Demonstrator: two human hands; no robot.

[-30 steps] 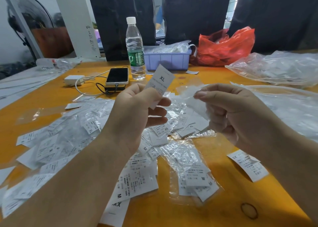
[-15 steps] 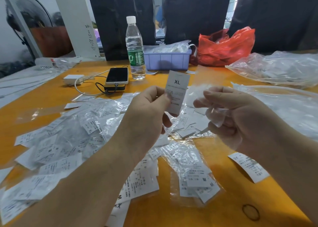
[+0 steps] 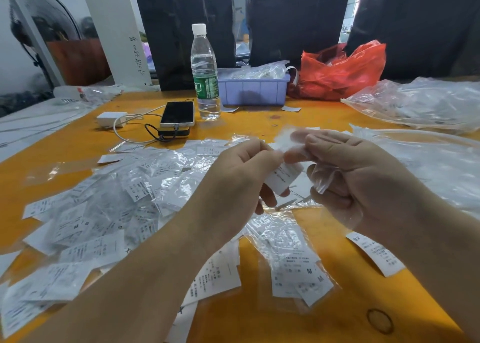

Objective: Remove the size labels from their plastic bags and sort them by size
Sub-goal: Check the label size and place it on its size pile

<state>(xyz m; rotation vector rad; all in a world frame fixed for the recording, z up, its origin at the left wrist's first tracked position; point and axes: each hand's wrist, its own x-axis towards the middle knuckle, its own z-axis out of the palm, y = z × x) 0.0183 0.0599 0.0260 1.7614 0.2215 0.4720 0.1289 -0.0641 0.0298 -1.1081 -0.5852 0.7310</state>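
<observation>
My left hand (image 3: 240, 176) pinches a white size label (image 3: 281, 177) that hangs tilted below its fingertips over the table's middle. My right hand (image 3: 348, 179) faces it, fingers curled round a small clear plastic bag (image 3: 322, 176), and its fingertips nearly touch the left hand's. A blurred white scrap (image 3: 285, 137) shows just above the fingertips. Many bagged and loose size labels (image 3: 124, 207) lie spread over the orange table (image 3: 259, 322) to the left and under my arms. One bag with M labels (image 3: 298, 264) lies below my hands. A lone label marked SX (image 3: 376, 254) lies at right.
A water bottle (image 3: 205, 69), a phone on a power bank (image 3: 177, 115) with a white charger (image 3: 111, 119) and a lilac bin (image 3: 253, 90) stand at the back. A red bag (image 3: 342, 69) sits behind right. Large clear bags (image 3: 420, 103) cover the right side.
My left hand has moved right towards the right hand, and the XL label has swung from upright to hanging tilted below the fingertips. The hands now almost meet.
</observation>
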